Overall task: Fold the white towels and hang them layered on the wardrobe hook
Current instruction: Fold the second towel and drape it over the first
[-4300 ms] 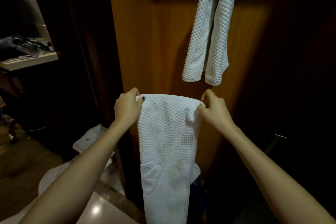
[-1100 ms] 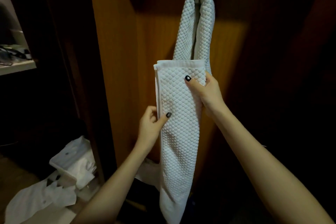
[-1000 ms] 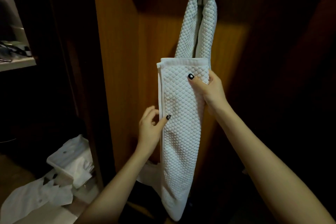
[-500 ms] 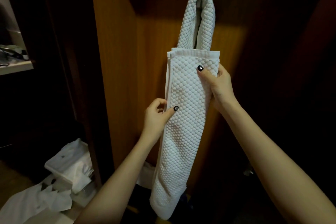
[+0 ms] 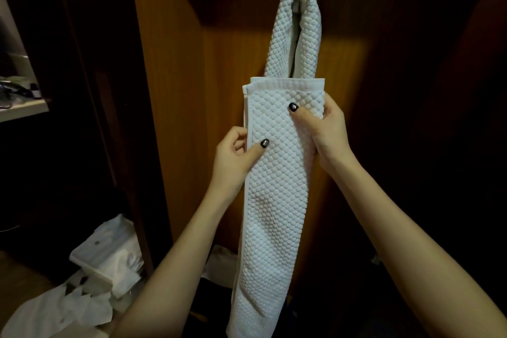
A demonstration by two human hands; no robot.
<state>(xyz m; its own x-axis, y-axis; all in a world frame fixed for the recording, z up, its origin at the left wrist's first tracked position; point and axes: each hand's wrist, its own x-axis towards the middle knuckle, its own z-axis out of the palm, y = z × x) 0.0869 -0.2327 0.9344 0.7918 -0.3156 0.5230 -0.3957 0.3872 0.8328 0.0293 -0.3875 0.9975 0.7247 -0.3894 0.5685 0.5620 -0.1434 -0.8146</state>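
At centre frame, before the wardrobe panel point(image 5: 178, 90), the second towel point(image 5: 277, 178) hangs as a narrow vertical strip. Its top hem covers the lower ends of the hung towel point(image 5: 282, 41), which loops down from 12 o'clock. The hook itself is hidden under that loop.

The left hand point(image 5: 233, 156) pinches the strip's 9 o'clock edge, thumb flat on the front face and fingers curled behind. The right hand point(image 5: 326, 132) clamps the 3 o'clock edge nearer the top, thumb across the front and fingers wrapped round the back.

Change: four seconds ago the same towel was spread wide between both hands, held by its upper corners well below the hung one. It has since been folded lengthwise and, over the last second, lifted closer to the loop's crown.

Judgement: folding appears complete, and the step in hand is hanging. The strip must yet be carried up to 12 o'clock and draped over the first towel. Its thick, loose layers could slip apart if either pinch relaxes.

At 8 o'clock, white cloth point(image 5: 104, 261) lies heaped on the floor.
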